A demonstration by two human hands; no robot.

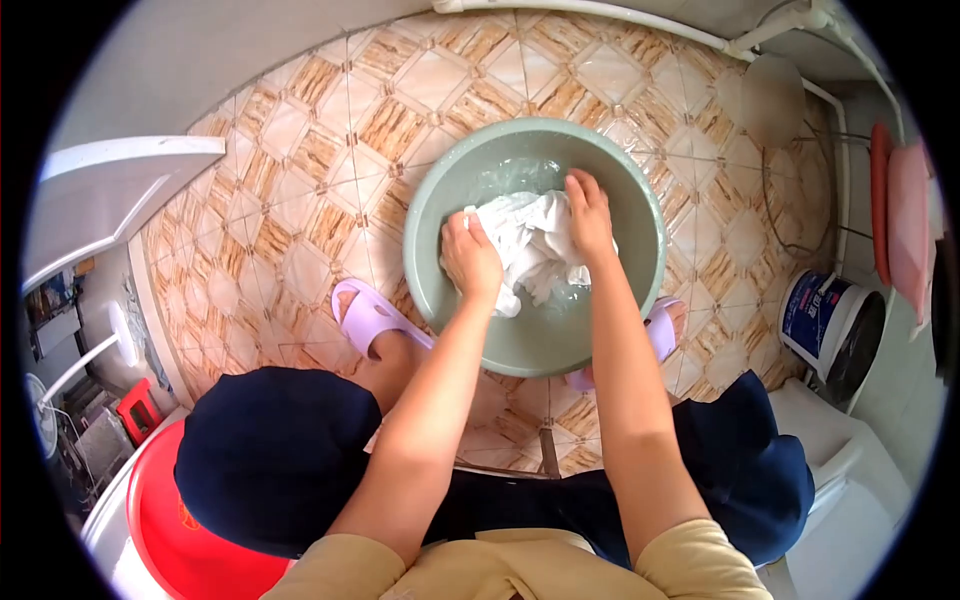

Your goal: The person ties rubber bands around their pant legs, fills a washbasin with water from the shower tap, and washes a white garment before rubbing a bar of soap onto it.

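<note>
A round grey-green basin [530, 355] with water in it stands on the tiled floor between my feet. Bunched white cloth [530, 240] lies in the water, wet and crumpled; its kind of garment does not show. My left hand [472, 258] is on the cloth's left side, fingers curled round it. On the right side, my right hand [590, 212] grips the same cloth with bent fingers, the thumb side hidden. Both hands are inside the basin's rim.
A red basin [165, 520] is at the lower left, near a white door [120, 205]. To the right are a blue-and-white bucket [825, 320] and a pink basin [908, 230]. White pipes [600, 12] run along the wall. Lilac slippers [368, 318] flank the grey-green basin.
</note>
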